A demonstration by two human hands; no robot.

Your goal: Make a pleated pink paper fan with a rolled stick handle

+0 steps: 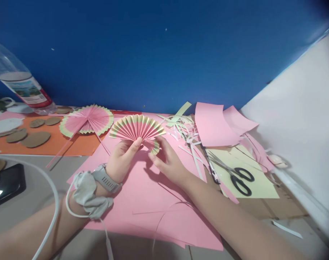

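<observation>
Pink pleated paper, edged in yellow-green, is forming the one fan (137, 129) that both hands are meeting above the surface (66, 166). The left hand (121, 159) is pinching its base between thumb and fingers; the right hand (168, 157) is curling about its lower right end, though I cannot tell whether those fingers are gripping. One watch (107, 178) and one pale scrunchie (90, 195) are circling the left wrist.

Beneath, several pink sheets (131, 195) are overlapping, their exact number unclear. Just beyond, to the left, one second fan (87, 115) is lying spread, two narrow pink strips trailing from it. To the right, a tangle of paper strips (186, 128) is sitting near two curling pink pieces (211, 124). One pair of scissors (230, 169) is resting on one pale yellow sheet (262, 186), beside one cutter (213, 169).

Farther left, at least five cardboard discs (35, 139) are lying about one orange sheet (80, 146); one bottle (29, 88) is leaning in view behind them, and one phone (8, 186) is lying nearer.
</observation>
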